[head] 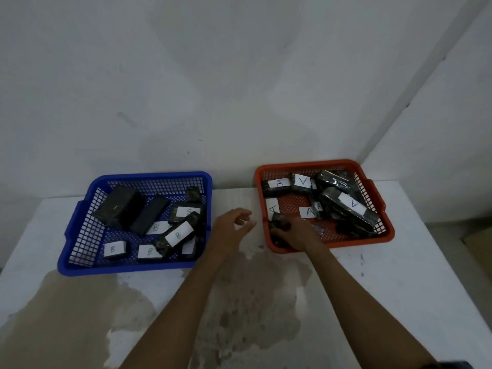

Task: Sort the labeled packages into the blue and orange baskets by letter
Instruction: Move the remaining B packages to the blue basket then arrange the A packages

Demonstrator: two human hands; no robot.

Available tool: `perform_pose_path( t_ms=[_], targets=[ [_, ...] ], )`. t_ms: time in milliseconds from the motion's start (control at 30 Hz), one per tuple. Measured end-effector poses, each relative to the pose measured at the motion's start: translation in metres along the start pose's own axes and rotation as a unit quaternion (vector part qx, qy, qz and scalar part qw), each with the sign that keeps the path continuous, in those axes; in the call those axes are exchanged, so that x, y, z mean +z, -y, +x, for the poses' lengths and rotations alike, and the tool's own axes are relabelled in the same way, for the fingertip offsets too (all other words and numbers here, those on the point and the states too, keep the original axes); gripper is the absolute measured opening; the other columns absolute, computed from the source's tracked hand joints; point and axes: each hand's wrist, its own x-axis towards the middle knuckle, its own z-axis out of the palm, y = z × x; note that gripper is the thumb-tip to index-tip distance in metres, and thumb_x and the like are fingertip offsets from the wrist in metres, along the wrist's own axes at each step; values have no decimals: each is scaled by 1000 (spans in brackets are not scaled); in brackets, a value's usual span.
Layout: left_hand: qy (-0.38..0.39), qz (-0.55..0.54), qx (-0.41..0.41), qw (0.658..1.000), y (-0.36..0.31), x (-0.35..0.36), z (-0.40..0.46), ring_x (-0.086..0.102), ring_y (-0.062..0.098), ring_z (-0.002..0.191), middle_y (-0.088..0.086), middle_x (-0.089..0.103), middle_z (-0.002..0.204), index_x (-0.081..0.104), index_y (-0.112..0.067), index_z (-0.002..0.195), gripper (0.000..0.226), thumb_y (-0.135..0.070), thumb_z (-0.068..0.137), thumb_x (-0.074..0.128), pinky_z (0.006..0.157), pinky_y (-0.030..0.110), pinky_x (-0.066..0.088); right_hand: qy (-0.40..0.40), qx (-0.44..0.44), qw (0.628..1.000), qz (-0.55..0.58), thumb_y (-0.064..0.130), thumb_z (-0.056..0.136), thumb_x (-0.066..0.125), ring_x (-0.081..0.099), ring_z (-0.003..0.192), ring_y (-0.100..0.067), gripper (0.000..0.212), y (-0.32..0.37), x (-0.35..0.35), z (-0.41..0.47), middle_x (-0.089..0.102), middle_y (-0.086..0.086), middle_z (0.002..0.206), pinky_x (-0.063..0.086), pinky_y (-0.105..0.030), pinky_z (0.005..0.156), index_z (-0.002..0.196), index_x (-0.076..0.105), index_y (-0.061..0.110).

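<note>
The blue basket (80, 230) sits at the left and holds several dark wrapped packages with white labels marked B (177, 234). At the right, the orange basket (383, 225) holds several dark packages labelled A (346, 209). My right hand (295, 233) reaches over the orange basket's near left corner, fingers closed on a small dark package (279, 223) whose label is hidden. My left hand (234, 226) hovers between the two baskets above the table, fingers apart and holding nothing.
Both baskets rest on a white table (399, 288) with a worn, brownish stained patch (239, 302) in the middle and front left. A white wall stands right behind the baskets, and a wall corner rises at the right.
</note>
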Motion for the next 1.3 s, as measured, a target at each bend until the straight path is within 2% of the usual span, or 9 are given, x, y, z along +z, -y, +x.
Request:
perform_pose_path(
  t_ms=[233,433,600,767,867,1000,1100,1200,1300],
  targets=[
    [47,-29,-93,994,7,36,1,65,15,92,2,68,112,61,-15,124,45,-34,84,70,80,20,51,22,38,999,-9,59,77,66,66,91,-28,56,-6,3,13,70,-12,102,55,-39,82,109,66,13],
    [47,-73,-100,991,6,46,5,68,15,90,0,69,105,66,-20,116,35,-36,85,69,83,28,56,65,23,995,69,28,88,65,64,85,-24,24,-19,-12,22,70,-16,104,52,-31,72,102,68,9],
    [50,-95,-118,987,10,51,7,68,16,91,0,69,107,66,-21,117,35,-37,85,68,83,30,56,9,18,996,86,11,91,57,57,115,-30,40,-33,-14,18,59,-14,129,46,-30,90,131,57,12],
    [51,-103,-122,986,9,51,4,69,11,86,0,69,107,66,-21,116,35,-39,85,67,76,24,55,18,4,996,86,14,89,65,56,115,-25,35,-37,-10,20,59,-10,129,43,-24,88,124,64,12],
    [46,-97,-116,987,8,52,3,68,10,87,0,69,108,66,-21,117,36,-38,86,66,75,22,54,8,4,995,99,15,87,67,58,111,-25,32,-36,-8,21,61,-9,125,47,-27,87,120,66,13],
    [43,-84,-116,989,6,50,3,68,14,89,1,69,107,65,-20,117,35,-36,86,67,81,30,57,-7,21,974,225,9,86,68,62,105,-29,19,-36,-13,21,64,-13,115,57,-46,85,105,68,10],
    [-15,-65,-95,993,-3,47,5,65,7,86,-4,67,103,61,-21,119,38,-37,85,68,71,16,54,-41,18,941,336,8,87,69,67,95,-26,12,-32,-23,15,67,-13,105,61,-36,67,97,66,14],
    [-89,-46,-45,994,-16,42,11,61,-1,84,-11,62,98,59,-25,116,36,-39,84,68,65,9,49,-43,-37,919,391,10,89,66,70,90,-16,13,-18,-33,10,69,-3,100,59,-25,62,101,66,15],
    [-38,-41,-15,998,-28,34,19,60,-11,87,-16,65,97,64,-25,112,32,-41,84,67,67,4,46,-48,-67,907,414,11,91,65,71,87,-11,17,-2,-41,6,70,-2,97,60,-27,65,108,66,12]
  ],
)
